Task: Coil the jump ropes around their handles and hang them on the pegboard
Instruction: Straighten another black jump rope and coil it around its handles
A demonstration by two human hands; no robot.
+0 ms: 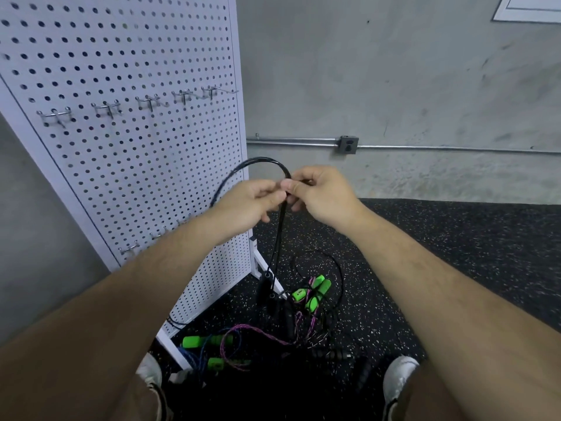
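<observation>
Left hand (pixel 252 202) and right hand (pixel 321 196) pinch a glossy black jump rope (pixel 277 235) with curled fingers (pixel 293 186), its loop arching above. Its black handles (pixel 263 284) dangle beside the white perforated pegboard (pixel 136 162)

Grey concrete wall (pixel 394 71); conduit (pixel 455 147) along it through outlet box (pixel 348 144); speckled black floor mat (pixel 455 238).
</observation>
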